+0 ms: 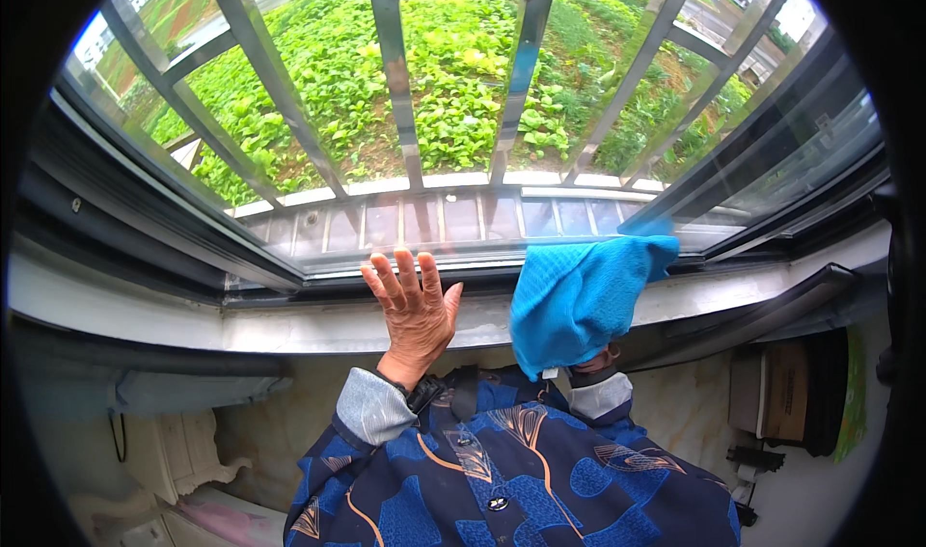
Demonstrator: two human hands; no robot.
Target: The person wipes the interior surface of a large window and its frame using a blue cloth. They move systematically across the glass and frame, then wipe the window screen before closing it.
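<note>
My left hand (416, 319) is raised with its fingers spread and its back towards me. Its fingertips overlap the lower rail of the dark window frame (492, 263); whether they rest on the glass I cannot tell. On the right, a bright blue towelling cloth (579, 301) is draped over my right hand (599, 359). Only a little of that hand shows below the cloth, above a turned-up light cuff. The cloth's far corner is blurred and lies against the window. A dark band circles my left wrist.
Metal bars (394, 77) stand outside the window, with green leafy plants (325, 77) beyond. Below the frame runs a white sill (304, 328). At the lower right are boxes (785, 391); pale carved furniture (177, 446) stands at the lower left.
</note>
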